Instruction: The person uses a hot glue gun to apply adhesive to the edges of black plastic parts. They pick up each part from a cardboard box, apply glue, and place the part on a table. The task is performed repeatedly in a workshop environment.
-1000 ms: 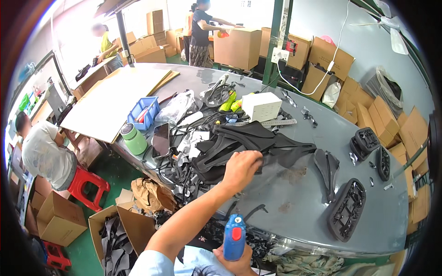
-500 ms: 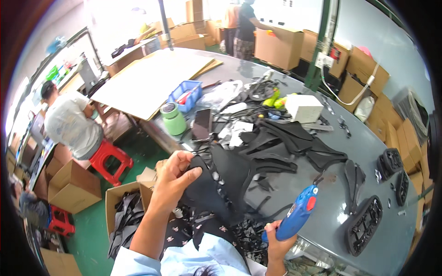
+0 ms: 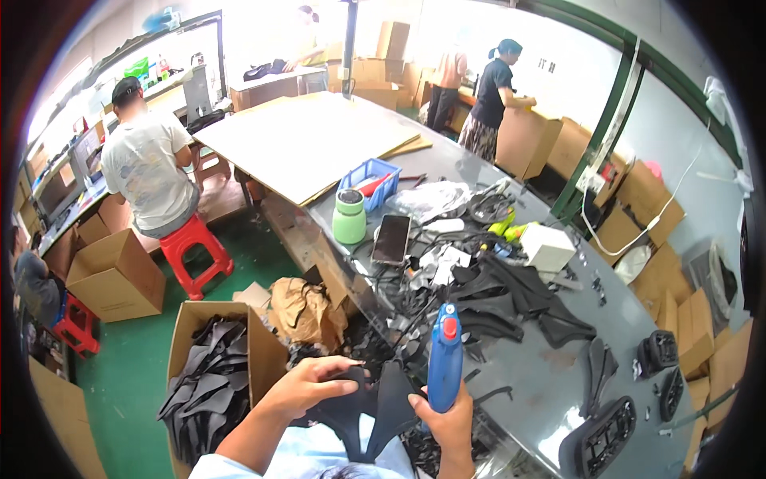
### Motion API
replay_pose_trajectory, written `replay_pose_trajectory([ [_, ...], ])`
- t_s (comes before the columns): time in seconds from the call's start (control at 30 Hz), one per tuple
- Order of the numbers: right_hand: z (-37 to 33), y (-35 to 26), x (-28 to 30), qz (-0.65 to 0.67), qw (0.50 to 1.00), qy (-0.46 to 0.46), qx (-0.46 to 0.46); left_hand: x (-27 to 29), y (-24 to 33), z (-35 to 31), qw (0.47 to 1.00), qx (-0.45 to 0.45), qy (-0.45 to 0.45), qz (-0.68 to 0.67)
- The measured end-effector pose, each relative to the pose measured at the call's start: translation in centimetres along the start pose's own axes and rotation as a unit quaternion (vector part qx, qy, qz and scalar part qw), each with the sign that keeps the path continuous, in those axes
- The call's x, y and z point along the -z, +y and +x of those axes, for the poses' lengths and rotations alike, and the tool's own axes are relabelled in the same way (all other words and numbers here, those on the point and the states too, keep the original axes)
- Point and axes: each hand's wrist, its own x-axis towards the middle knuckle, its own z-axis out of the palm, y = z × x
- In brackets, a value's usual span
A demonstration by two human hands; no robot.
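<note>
A black, soft-looking cut piece [image 3: 396, 401] with curved lobes hangs over my lap at the table's near edge. My left hand [image 3: 313, 389] pinches its upper left part between thumb and fingers. In my right hand [image 3: 448, 417] is a blue handheld tool [image 3: 444, 361] with a red button, held upright; its working tip is hard to make out. The right thumb lies against the piece's right edge, and whether it grips the piece too is unclear. Just beyond, more black cut pieces [image 3: 511, 289] lie heaped on the grey table [image 3: 531, 375].
An open cardboard box [image 3: 267, 359] of black pieces stands at left, beside crumpled brown paper [image 3: 307, 313]. On the table are a green bottle [image 3: 349, 217], phone [image 3: 391, 239], blue basket [image 3: 375, 180], white box [image 3: 547, 247] and black moulded parts [image 3: 598, 437]. A person [image 3: 152, 160] sits far left.
My left hand has brought the black piece down and nearer my body. My right hand has moved in from the right, beside the piece, turning the blue tool upright. My view has shifted left.
</note>
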Motion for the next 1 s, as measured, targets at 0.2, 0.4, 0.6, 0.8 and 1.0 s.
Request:
replay_pose_trajectory([
  [0.2, 0.0, -0.8, -1.4, 0.064, 0.994, -0.013, -0.084, 1.8, -0.3, -0.6, 0.981, -0.010, 0.122, -0.149],
  [0.4, -1.8, 0.0, -3.8, -0.130, 0.984, -0.108, 0.059, 1.8, 0.6, -0.7, 0.944, -0.145, 0.192, -0.224],
  [0.6, -3.0, -0.3, -5.8, -0.253, 0.941, -0.140, 0.177, 0.3, 2.1, -0.6, 0.915, -0.218, 0.272, -0.204],
  [0.8, -3.8, -0.7, -6.1, -0.240, 0.943, -0.125, 0.193, 0.1, 1.6, -0.6, 0.899, -0.263, 0.314, -0.158],
  [1.0, -3.6, -0.9, -6.3, -0.245, 0.939, -0.115, 0.213, -0.2, 1.1, -0.5, 0.911, -0.261, 0.300, -0.111],
])
